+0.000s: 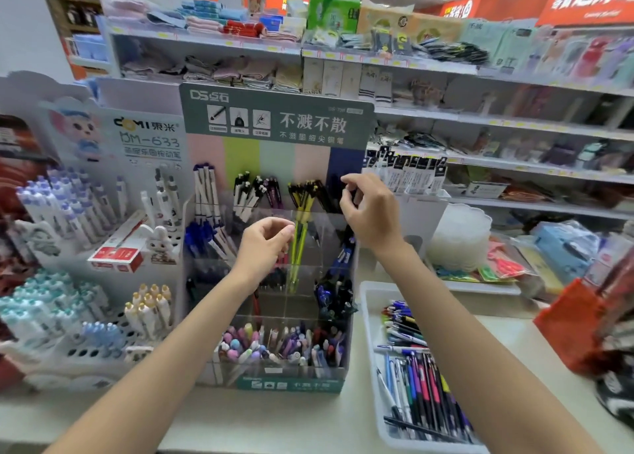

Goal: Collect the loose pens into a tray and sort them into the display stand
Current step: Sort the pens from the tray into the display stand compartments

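Observation:
The display stand has a green header and clear compartments full of pens. My left hand is over the middle compartments, its thumb and fingertips pinching the tops of the yellow-green pens that stand upright there. My right hand is raised at the back right of the stand, fingers curled beside the black pens in the top row. Against the dark panel I cannot tell whether it holds one. A white tray with several loose pens lies on the counter to the right.
A white pen rack with blue and cream pens stands left of the stand, with a red box on it. An orange bag and packaged goods crowd the right. Shelves of goods rise behind.

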